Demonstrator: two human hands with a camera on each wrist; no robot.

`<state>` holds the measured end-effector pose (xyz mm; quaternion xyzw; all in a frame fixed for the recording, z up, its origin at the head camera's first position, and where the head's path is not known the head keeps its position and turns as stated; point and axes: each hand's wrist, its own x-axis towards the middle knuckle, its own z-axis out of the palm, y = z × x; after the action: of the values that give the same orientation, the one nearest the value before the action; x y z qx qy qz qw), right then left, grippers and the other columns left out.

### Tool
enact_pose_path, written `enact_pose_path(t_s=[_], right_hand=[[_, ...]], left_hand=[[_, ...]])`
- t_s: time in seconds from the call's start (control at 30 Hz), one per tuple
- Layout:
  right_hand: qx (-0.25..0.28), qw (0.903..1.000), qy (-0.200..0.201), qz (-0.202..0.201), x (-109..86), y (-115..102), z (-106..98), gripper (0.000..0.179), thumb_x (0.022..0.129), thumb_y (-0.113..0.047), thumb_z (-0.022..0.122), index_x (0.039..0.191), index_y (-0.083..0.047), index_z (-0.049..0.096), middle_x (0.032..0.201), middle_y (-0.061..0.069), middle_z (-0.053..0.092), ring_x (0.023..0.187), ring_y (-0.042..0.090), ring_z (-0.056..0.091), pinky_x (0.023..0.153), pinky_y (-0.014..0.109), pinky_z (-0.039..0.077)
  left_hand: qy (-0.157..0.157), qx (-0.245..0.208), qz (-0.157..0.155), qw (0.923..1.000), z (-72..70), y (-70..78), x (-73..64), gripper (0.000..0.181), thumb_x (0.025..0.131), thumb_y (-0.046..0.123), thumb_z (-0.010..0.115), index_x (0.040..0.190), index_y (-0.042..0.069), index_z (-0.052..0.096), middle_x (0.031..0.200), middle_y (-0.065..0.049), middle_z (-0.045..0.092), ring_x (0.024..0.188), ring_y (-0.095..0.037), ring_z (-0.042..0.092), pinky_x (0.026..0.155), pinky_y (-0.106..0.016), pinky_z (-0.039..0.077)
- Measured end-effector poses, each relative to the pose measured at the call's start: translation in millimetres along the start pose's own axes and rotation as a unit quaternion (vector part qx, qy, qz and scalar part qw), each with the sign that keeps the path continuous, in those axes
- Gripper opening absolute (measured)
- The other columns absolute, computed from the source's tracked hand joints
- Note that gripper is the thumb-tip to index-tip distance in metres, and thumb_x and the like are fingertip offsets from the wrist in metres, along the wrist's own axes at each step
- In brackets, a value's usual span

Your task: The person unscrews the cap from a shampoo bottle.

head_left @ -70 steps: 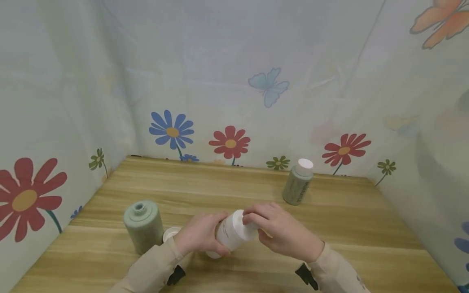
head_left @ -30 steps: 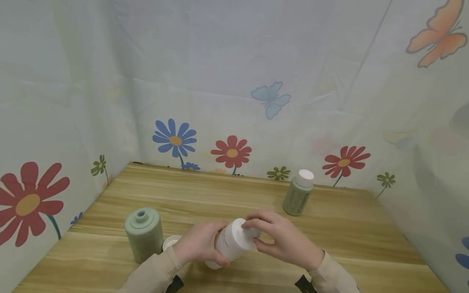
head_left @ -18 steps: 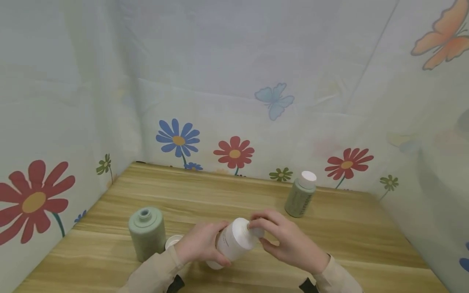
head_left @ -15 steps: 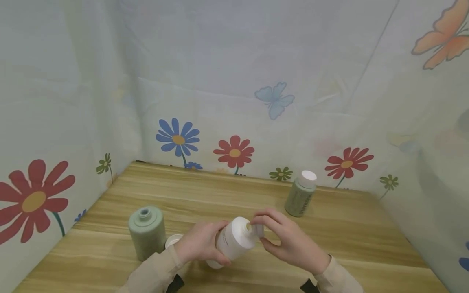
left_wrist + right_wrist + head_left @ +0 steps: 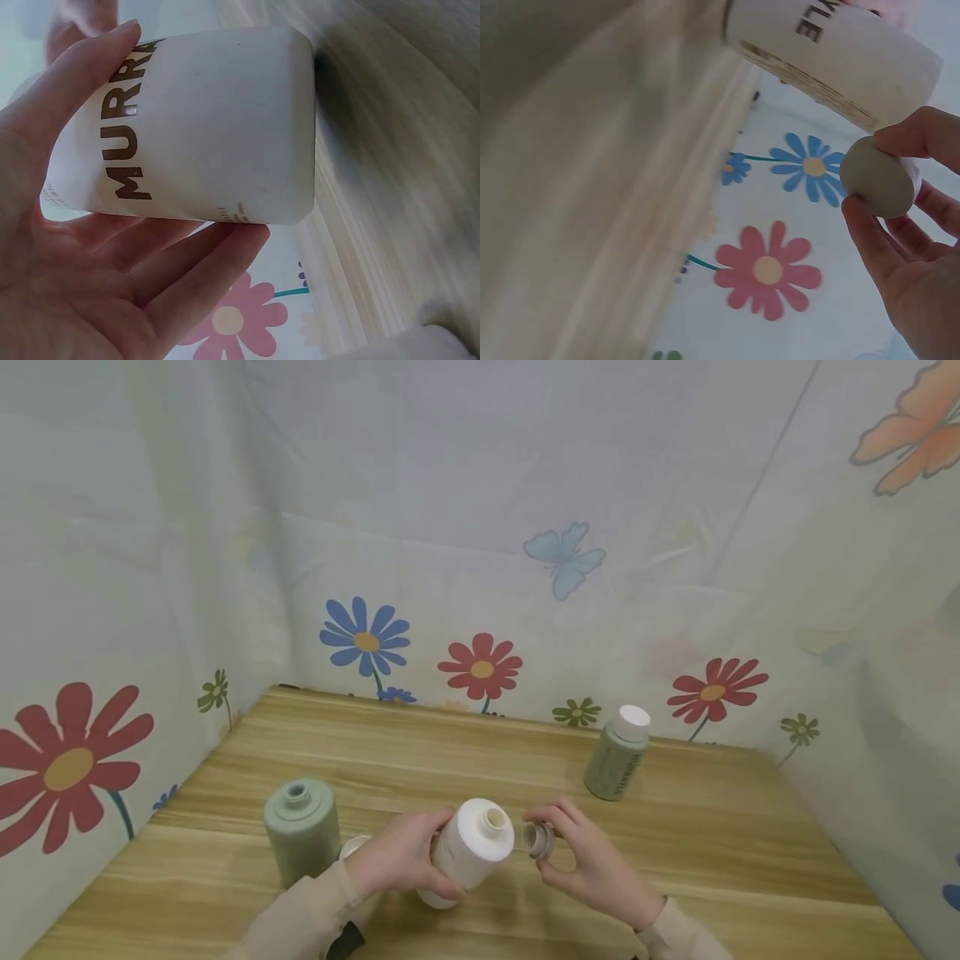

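My left hand (image 5: pixel 397 852) grips a white bottle (image 5: pixel 471 845) around its body, tilted to the right above the wooden table. Its round mouth is bare and faces up and right. Dark "MURRA" lettering runs across the bottle (image 5: pixel 225 127) in the left wrist view, with thumb and fingers on opposite sides. Just right of the mouth, my right hand (image 5: pixel 596 868) pinches a small pale screw cap (image 5: pixel 540 841) between thumb and fingers, its hollow side turned toward the bottle. From the right wrist view, the cap (image 5: pixel 880 178) shows its smooth round top.
A green bottle (image 5: pixel 302 839) with no cap stands left of my left hand. Beside it lies a white round lid (image 5: pixel 352 846), partly hidden by that hand. Farther back on the right stands a green bottle (image 5: pixel 617 764) with a white cap. Flowered cloth (image 5: pixel 450 568) surrounds the table (image 5: pixel 420 735).
The cap has come away from the white bottle's mouth, and my right hand has drawn it slightly right and turned its hollow side into view. My left hand still holds the bottle, now slightly more upright.
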<state>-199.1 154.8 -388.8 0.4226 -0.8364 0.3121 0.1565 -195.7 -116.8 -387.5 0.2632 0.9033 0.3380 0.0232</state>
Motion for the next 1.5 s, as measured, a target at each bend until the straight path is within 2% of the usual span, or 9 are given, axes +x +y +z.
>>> enact_pose_path(t_s=[0.17,0.27,0.47,0.6,0.7,0.83,1.07,1.27,1.5], right_hand=[[0.021,0.9986,-0.047,0.011,-7.8,7.9,18.5,0.059,0.071,0.007,0.074,0.124,-0.010,0.054,0.116,0.002,0.057,0.099,0.008,0.056,0.082,0.024,0.054],[0.024,0.9970,-0.073,0.004,-11.4,11.0,26.8,0.055,0.072,0.006,0.074,0.122,-0.007,0.055,0.115,0.004,0.057,0.099,0.010,0.057,0.082,0.025,0.054],[0.055,0.9929,-0.104,0.016,-10.5,16.1,34.2,0.050,0.072,0.006,0.072,0.118,-0.004,0.056,0.114,0.007,0.057,0.101,0.019,0.060,0.086,0.029,0.055],[0.077,0.9848,-0.148,0.050,-8.1,16.4,35.5,0.047,0.075,0.004,0.071,0.119,-0.005,0.055,0.116,0.005,0.055,0.107,0.024,0.061,0.093,0.031,0.054],[0.098,0.9762,-0.181,0.069,-6.5,15.4,37.2,0.043,0.079,0.003,0.069,0.118,-0.006,0.055,0.117,0.004,0.053,0.111,0.025,0.061,0.093,0.027,0.053],[0.112,0.9713,-0.199,0.066,-3.9,14.1,40.4,0.042,0.078,0.003,0.070,0.116,-0.006,0.055,0.115,0.006,0.052,0.109,0.023,0.061,0.089,0.022,0.054],[0.094,0.9738,-0.198,0.061,0.0,10.5,45.0,0.041,0.076,0.002,0.072,0.113,-0.004,0.056,0.110,0.006,0.052,0.105,0.019,0.061,0.087,0.020,0.053],[0.021,0.9814,-0.189,0.028,2.9,7.3,50.5,0.042,0.074,-0.003,0.074,0.112,-0.008,0.056,0.107,0.002,0.052,0.100,0.012,0.058,0.086,0.024,0.051],[-0.006,0.9759,-0.218,0.005,8.5,2.3,55.6,0.045,0.075,-0.003,0.073,0.115,-0.008,0.054,0.108,0.001,0.051,0.103,0.012,0.058,0.091,0.026,0.051]], left_hand=[[0.000,-0.012,-0.004,0.9999,-0.9,-4.9,-2.7,0.077,0.057,0.034,0.091,0.124,0.014,0.058,0.109,0.000,0.069,0.096,-0.017,0.065,0.079,-0.033,0.051],[0.005,-0.020,-0.003,0.9998,0.0,-8.8,-5.0,0.074,0.058,0.035,0.091,0.121,0.016,0.059,0.109,0.001,0.069,0.095,-0.016,0.065,0.079,-0.031,0.051],[0.017,-0.065,-0.002,0.9977,3.3,-17.7,-11.0,0.073,0.060,0.034,0.091,0.123,0.017,0.058,0.113,0.002,0.069,0.102,-0.020,0.067,0.085,-0.031,0.054],[0.019,-0.083,-0.004,0.9963,4.4,-22.7,-14.0,0.077,0.061,0.035,0.091,0.126,0.015,0.055,0.115,0.000,0.069,0.106,-0.023,0.067,0.087,-0.033,0.054],[0.016,-0.093,-0.005,0.9955,4.2,-25.3,-14.9,0.079,0.061,0.034,0.091,0.128,0.013,0.054,0.117,-0.002,0.068,0.107,-0.026,0.067,0.088,-0.035,0.055],[0.007,-0.111,-0.009,0.9938,3.4,-28.0,-14.6,0.080,0.063,0.032,0.090,0.130,0.010,0.052,0.121,-0.006,0.066,0.111,-0.029,0.066,0.090,-0.039,0.055],[-0.001,-0.117,-0.015,0.9930,2.2,-28.4,-14.9,0.082,0.065,0.031,0.090,0.133,0.008,0.050,0.125,-0.009,0.065,0.113,-0.032,0.064,0.091,-0.043,0.055],[-0.001,-0.114,-0.015,0.9934,2.4,-28.5,-15.0,0.080,0.065,0.031,0.090,0.131,0.009,0.051,0.124,-0.007,0.065,0.112,-0.029,0.065,0.091,-0.042,0.054],[-0.004,-0.122,-0.016,0.9924,2.9,-29.3,-14.3,0.081,0.065,0.030,0.090,0.132,0.009,0.050,0.125,-0.008,0.064,0.114,-0.030,0.063,0.092,-0.043,0.054]])
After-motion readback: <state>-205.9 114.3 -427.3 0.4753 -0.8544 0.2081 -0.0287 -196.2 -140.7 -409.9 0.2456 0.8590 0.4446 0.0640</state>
